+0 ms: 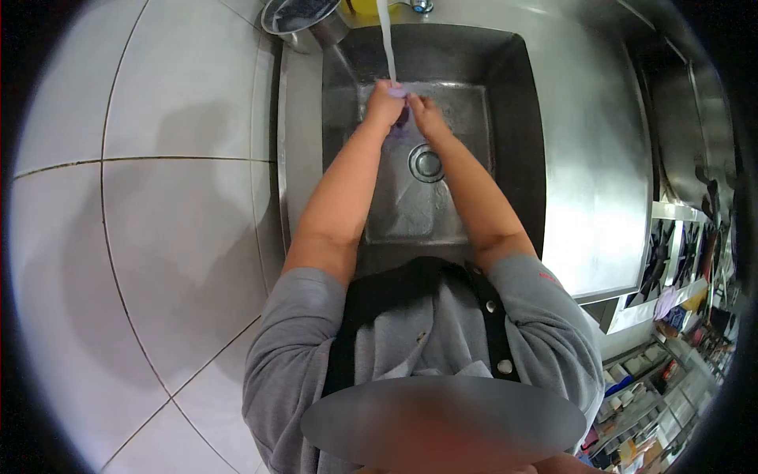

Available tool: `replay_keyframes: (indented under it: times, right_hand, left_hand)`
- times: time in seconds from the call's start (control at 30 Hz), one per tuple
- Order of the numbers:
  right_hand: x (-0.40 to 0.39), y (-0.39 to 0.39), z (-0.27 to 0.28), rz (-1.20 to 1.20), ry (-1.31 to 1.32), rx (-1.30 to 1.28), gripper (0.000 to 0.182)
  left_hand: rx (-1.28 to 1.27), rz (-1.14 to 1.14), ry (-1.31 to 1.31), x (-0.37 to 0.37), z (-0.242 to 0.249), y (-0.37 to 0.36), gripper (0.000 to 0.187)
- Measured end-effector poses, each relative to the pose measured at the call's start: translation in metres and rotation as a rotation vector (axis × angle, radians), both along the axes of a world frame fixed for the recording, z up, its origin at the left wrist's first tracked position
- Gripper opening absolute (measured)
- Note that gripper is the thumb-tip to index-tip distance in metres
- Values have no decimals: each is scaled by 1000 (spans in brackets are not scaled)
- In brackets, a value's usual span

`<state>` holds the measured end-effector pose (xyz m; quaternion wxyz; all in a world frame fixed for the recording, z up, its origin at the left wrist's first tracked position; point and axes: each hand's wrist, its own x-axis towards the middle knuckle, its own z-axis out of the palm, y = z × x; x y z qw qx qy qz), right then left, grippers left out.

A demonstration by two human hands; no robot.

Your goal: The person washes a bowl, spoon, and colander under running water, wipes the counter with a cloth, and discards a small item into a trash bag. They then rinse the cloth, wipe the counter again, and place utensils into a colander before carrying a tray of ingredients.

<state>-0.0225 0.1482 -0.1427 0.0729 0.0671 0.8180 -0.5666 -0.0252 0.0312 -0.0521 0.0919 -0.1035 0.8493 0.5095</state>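
Both hands are low in a stainless steel sink, under a stream of running water. My left hand is closed round a small light-purple thing, whose kind I cannot tell. Darker purple shows below it, between the hands. Close on the other side, my right hand has its fingers apart, their tips near the purple thing. The round drain lies just below the right hand, with wet steel around it.
A metal pot stands at the sink's upper left corner, with something yellow beside it. A tap knob is at the back. Steel counter runs to the right, white tiles to the left. Loaded shelves stand lower right.
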Motion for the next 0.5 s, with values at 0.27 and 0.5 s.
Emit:
replay_keyframes:
  times: [0.27,0.5]
  right_hand:
    - [-35,-40,23,-33,-559,-1007,33]
    - [-52,-63,105,-344,-424,-1137,29]
  left_hand:
    - [243,71,-140,13,26,-5,59]
    - [-582,21,472,42,120,-90,35]
